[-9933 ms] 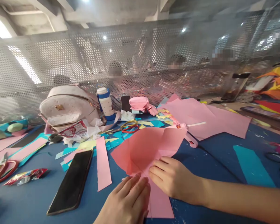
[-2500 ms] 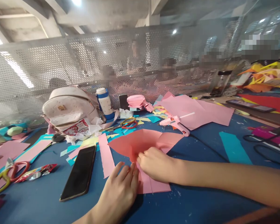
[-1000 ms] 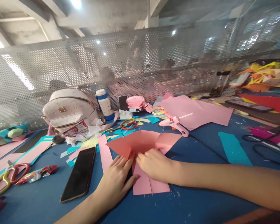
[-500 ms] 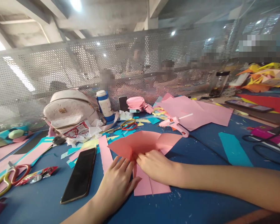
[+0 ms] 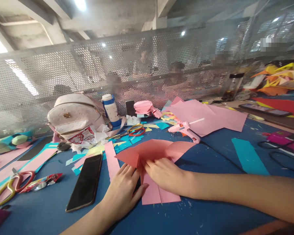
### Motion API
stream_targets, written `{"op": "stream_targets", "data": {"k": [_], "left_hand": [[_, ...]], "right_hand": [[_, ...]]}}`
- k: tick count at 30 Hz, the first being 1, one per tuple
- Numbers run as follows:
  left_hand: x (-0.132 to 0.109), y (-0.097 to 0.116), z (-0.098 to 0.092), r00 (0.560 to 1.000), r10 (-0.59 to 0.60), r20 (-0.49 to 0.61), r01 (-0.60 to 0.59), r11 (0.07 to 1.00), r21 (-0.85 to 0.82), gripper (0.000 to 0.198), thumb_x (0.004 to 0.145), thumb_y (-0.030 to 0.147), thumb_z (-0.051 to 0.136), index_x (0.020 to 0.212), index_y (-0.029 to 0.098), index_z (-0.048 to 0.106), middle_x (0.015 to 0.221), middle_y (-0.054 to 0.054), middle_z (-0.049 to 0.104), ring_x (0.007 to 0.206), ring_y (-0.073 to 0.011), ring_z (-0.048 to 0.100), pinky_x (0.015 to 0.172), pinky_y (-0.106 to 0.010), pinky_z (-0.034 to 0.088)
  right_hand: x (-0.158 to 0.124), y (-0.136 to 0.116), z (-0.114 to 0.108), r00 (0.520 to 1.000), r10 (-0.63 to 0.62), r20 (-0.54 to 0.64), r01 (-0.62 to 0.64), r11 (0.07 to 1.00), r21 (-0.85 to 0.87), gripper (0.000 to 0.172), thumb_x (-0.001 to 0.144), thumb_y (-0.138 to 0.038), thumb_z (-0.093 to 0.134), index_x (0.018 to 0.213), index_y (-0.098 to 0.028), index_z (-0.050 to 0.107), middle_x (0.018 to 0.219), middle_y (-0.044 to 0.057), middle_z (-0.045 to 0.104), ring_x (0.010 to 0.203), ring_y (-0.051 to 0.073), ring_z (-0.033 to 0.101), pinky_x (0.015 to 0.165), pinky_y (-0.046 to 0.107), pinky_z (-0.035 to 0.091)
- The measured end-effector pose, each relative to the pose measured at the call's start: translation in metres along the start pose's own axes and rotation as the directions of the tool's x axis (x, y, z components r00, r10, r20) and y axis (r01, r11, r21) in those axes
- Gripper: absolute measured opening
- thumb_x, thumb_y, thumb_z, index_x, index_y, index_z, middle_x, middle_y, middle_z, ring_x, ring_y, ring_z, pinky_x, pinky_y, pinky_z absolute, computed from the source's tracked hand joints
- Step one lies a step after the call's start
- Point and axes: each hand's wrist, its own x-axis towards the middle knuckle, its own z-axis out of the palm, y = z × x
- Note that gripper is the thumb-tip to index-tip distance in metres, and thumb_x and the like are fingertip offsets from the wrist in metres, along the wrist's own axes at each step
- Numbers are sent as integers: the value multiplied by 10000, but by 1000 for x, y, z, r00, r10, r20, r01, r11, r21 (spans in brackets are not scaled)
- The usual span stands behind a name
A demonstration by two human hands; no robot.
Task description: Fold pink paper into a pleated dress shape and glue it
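Observation:
A folded piece of pink paper point(image 5: 152, 191) lies on the blue table, its upper part raised in a wide, fan-like flap. On its left edge rests my left hand point(image 5: 123, 184), fingers stretched forward against the base of the flap and thumb spread apart. My right hand point(image 5: 163, 173) reaches in from the right with its fingers bent into the fold, pressing on the paper; the fingertips are partly hidden. A narrow pink paper strip point(image 5: 111, 158) lies just beyond my left hand. Behind the flap stands a pink glue gun point(image 5: 185, 130) with its cord trailing right.
A black phone point(image 5: 85, 182) and red-and-yellow scissors point(image 5: 17, 182) lie to the left. Farther back are a backpack point(image 5: 74, 114), a white bottle point(image 5: 111, 111), paper scraps and large pink sheets point(image 5: 210, 116). A blue strip point(image 5: 248, 156) lies right. A perforated metal screen point(image 5: 88, 71) closes the back.
The view has shifted slightly, moving the table things a little. Both hands keep nearly the same place on the pink paper.

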Motion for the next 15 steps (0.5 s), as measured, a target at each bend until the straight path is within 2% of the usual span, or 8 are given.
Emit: {"op": "stream_targets", "data": {"k": [5,15], "left_hand": [[0,0,-1,1000,7,-7,-7,998,-55,278,949,330,474,1167,162,513,1141,-137,600,1078,-315,563,877,-481,505],[1,0,-1,1000,4,-21,-5,999,-44,221,947,319,471,1113,184,525,1120,-140,611,1087,-334,563,825,-478,519]], "right_hand": [[1,-2,4,1000,-11,-10,10,999,-35,226,843,16,468,966,-101,617,913,106,639,749,208,611,432,280,364],[3,-2,9,999,-2,-38,-1,998,-64,253,816,21,470,991,-94,613,899,113,634,729,222,618,416,298,381]]}}
